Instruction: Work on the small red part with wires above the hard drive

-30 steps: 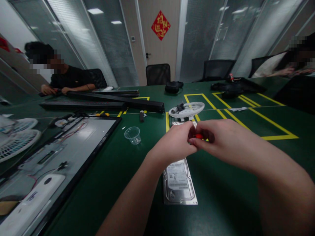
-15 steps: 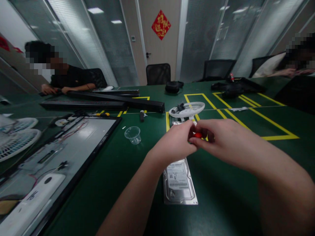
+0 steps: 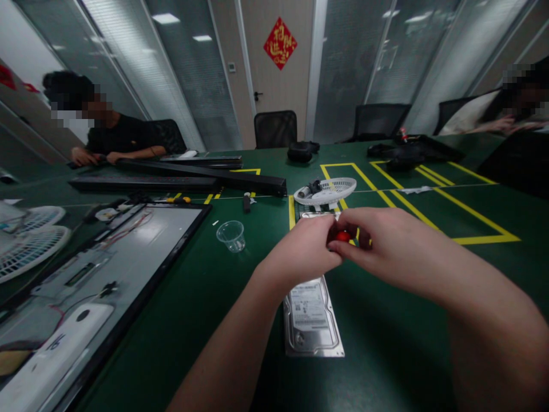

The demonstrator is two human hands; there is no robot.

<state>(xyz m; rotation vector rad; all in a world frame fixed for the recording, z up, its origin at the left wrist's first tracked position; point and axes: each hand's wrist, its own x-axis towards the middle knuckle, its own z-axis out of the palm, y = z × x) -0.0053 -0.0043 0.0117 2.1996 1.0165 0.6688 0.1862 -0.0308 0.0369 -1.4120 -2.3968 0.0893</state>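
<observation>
The left hand (image 3: 305, 249) and the right hand (image 3: 381, 243) meet above the green table (image 3: 206, 297), fingertips pressed together on a small red object (image 3: 342, 236). Both hands are closed on it; only a little of the red shows between the fingers, so its exact kind I cannot tell.

Directly under the hands lies a silver hard drive (image 3: 311, 317), flat on the table, its near edge toward the person and its far end hidden behind the hands. Just beyond the hands stands a white fan grille (image 3: 326, 190) with small dark parts in it. A clear plastic cup (image 3: 232, 236) stands upright to the left, near the left wrist but apart from it.

To the right of the hard drive the green surface is open up to the yellow tape lines (image 3: 472, 214). At the left a large opened monitor panel (image 3: 98, 269) takes the table's side, and behind it long black bars (image 3: 180, 182) lie across. A person in black (image 3: 120, 140) sits at the far left, another person (image 3: 493, 117) at the far right, both well apart.
</observation>
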